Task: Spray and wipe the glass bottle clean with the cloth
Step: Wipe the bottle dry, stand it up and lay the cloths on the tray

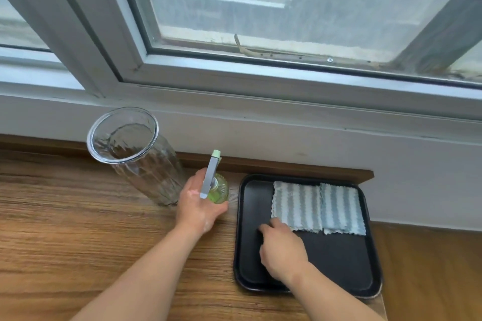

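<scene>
Gripping the small green ribbed spray bottle [220, 191] with the grey trigger, the left hand [199, 207] has its fingers wrapped round the body, near the back edge of the brown wooden counter [78, 229]. Whether the sprayer rests on the wood or is lifted, I cannot tell. Just to its left stands the tall clear ribbed glass bottle [146, 164], upright, mouth open, also close to the back edge. Over on the right end of the counter lies the black rectangular tray [339, 258], and two grey-and-white striped cloths sit side by side in its far half: the left cloth [297, 206] and the right cloth [341, 208], edges touching. The right hand [283, 250] is down in the tray, fingers bent, fingertips at the near left corner of the left cloth; pinching or only touching, I cannot tell
</scene>
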`<control>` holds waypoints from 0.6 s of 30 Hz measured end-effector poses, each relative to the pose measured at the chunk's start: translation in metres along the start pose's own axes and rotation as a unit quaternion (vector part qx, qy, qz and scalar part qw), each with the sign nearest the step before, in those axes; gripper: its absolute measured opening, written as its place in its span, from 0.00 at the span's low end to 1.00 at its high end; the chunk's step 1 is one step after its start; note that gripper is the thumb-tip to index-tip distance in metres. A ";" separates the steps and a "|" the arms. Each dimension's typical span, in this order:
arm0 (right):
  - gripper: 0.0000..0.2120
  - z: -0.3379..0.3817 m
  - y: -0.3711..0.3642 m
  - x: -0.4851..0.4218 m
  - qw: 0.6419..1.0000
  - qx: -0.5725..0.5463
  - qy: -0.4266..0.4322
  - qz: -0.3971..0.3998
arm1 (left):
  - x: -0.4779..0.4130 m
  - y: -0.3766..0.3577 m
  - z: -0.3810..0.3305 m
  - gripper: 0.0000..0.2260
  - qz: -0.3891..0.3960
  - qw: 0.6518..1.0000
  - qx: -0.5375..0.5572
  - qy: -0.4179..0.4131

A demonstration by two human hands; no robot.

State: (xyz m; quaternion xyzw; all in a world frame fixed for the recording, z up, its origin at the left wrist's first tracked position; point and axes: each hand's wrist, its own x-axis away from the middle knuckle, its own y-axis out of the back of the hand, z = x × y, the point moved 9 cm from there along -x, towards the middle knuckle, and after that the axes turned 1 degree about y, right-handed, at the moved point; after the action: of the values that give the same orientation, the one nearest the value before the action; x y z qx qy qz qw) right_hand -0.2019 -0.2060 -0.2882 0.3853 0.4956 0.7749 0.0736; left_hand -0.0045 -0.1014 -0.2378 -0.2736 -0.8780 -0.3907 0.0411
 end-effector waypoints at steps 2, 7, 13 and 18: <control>0.18 -0.007 -0.004 0.010 1.000 -0.026 0.001 -0.009 | 0.005 0.002 -0.007 0.31 -0.004 1.000 0.012 -0.011; 0.16 -0.035 0.009 0.035 0.995 -0.082 -0.015 -0.062 | 0.022 -0.005 -0.056 0.29 0.018 0.996 0.045 -0.079; 0.20 -0.092 0.024 0.051 0.988 -0.094 -0.071 -0.099 | 0.035 -0.058 -0.091 0.27 0.079 0.987 -0.016 -0.139; 0.21 -0.128 0.014 0.064 0.983 -0.115 -0.100 -0.100 | 0.035 -0.083 -0.075 0.28 0.079 0.990 -0.038 -0.110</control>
State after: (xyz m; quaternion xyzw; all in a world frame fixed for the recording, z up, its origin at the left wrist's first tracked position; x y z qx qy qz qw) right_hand -0.3280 -0.2722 -0.2702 0.3983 0.4298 0.7728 0.2439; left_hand -0.0871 -0.1842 -0.2309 -0.3850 -0.8371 -0.3871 -0.0352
